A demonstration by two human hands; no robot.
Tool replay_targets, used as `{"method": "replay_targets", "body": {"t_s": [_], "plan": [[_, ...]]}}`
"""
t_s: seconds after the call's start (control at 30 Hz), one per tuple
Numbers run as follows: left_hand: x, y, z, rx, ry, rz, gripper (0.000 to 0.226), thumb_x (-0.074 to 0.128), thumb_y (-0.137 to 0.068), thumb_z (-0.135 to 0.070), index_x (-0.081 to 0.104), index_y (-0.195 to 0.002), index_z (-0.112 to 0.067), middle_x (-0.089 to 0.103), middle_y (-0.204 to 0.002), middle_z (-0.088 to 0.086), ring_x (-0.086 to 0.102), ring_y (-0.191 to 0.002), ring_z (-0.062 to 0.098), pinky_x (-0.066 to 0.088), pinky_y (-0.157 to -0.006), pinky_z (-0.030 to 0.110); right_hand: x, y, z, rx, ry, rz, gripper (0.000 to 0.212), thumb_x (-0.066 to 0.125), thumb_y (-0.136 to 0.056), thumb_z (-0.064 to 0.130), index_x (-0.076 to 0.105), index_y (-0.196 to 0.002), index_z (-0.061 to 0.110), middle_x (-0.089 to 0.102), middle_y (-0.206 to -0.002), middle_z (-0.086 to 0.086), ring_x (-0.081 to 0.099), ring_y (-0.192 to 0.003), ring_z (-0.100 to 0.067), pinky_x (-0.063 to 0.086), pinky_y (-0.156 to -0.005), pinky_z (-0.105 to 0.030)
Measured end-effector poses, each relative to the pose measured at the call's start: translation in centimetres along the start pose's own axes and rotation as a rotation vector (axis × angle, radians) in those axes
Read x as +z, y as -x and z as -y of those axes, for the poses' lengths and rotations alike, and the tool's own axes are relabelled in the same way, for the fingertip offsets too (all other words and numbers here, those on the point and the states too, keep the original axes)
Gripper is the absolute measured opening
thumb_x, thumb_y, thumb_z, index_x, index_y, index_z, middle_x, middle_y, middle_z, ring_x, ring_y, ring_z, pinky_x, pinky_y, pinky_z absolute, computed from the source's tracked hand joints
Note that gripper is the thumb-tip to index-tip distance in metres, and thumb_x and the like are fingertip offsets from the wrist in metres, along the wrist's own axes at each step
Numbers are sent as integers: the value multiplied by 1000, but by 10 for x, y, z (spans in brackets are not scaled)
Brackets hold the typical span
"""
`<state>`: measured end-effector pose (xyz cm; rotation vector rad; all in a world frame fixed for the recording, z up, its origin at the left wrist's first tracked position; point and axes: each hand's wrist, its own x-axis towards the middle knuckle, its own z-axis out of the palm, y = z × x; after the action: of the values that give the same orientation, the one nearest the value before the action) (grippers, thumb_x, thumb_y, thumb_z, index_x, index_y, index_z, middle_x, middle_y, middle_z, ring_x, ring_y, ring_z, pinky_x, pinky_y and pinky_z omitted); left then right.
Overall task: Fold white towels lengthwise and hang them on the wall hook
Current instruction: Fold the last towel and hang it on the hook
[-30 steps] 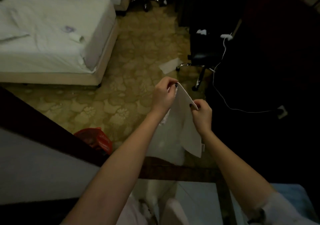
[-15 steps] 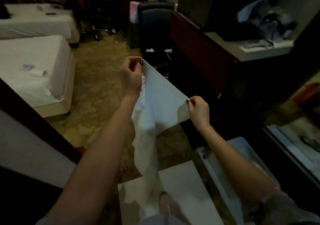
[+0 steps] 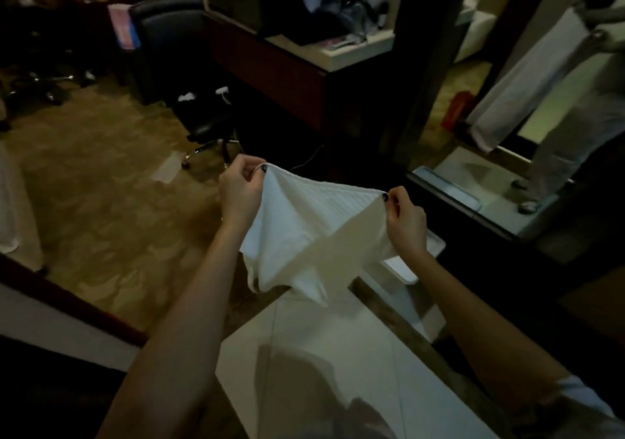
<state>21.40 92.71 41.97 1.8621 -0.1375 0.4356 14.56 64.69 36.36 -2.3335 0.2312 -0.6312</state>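
Dim room, poor light. My left hand pinches one top corner of the white towel between thumb and curled fingers. My right hand pinches the opposite corner the same way, dark-painted thumbnail showing at the edge. Both grips closed tight on cloth, nothing else in either hand.

The towel's upper edge is stretched between the two hands, the left corner held a little higher than the right. The rest hangs in loose diagonal folds in front of me, its lowest point dangling over a pale flat surface, possibly floor tile; too dark to be sure.

Just beside my right wrist, a white tray with a raised rim. Patterned carpet to the left. A black office chair stands beyond the left hand, against a dark wooden counter holding clutter. On the right, a mirror reflects a long white cloth hanging.
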Motion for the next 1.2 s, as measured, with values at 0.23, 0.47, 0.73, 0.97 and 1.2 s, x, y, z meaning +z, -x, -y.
{"method": "replay_targets", "body": {"t_s": [0.23, 0.47, 0.73, 0.97, 1.2], "plan": [[94, 69, -58, -16, 81, 257, 14, 59, -91, -12, 61, -87, -26, 63, -84, -5, 61, -79, 7, 51, -70, 22, -139, 56, -52, 197, -73, -146, 7, 53, -98, 22, 47, -99, 23, 57, -78, 8, 59, -73, -10, 44, -60, -20], [218, 176, -148, 40, 167, 480, 14, 60, -88, -7, 62, -89, -20, 63, -84, -9, 60, -79, -1, 46, -70, 13, -279, 132, -89, 301, -323, -132, 17, 49, -99, 12, 60, -106, 24, 65, -96, 0, 64, -69, -1, 47, -52, -16], [326, 305, -244, 32, 342, 688, 14, 60, -86, 2, 62, -86, -12, 61, -80, -7, 59, -76, 5, 48, -69, 14, -427, 234, -135, 385, -247, -46, 22, 65, -90, 12, 67, -110, 20, 70, -90, 5, 67, -84, 1, 50, -70, -13], [383, 370, -313, 72, 401, 867, 19, 62, -86, -4, 63, -80, -22, 64, -80, -3, 61, -69, -4, 48, -59, 11, -508, 283, -158, 297, 150, -280, 12, 71, -86, 8, 73, -98, 8, 73, -87, -4, 64, -75, -8, 44, -65, -6], [438, 407, -392, 214, 481, 1140, 15, 63, -87, -2, 65, -84, -17, 65, -86, -1, 62, -80, 8, 49, -63, 11, -567, 285, -165, 107, 394, -342, 8, 74, -82, 6, 73, -90, 4, 55, -88, -3, 50, -83, -19, 42, -69, -37]]}}
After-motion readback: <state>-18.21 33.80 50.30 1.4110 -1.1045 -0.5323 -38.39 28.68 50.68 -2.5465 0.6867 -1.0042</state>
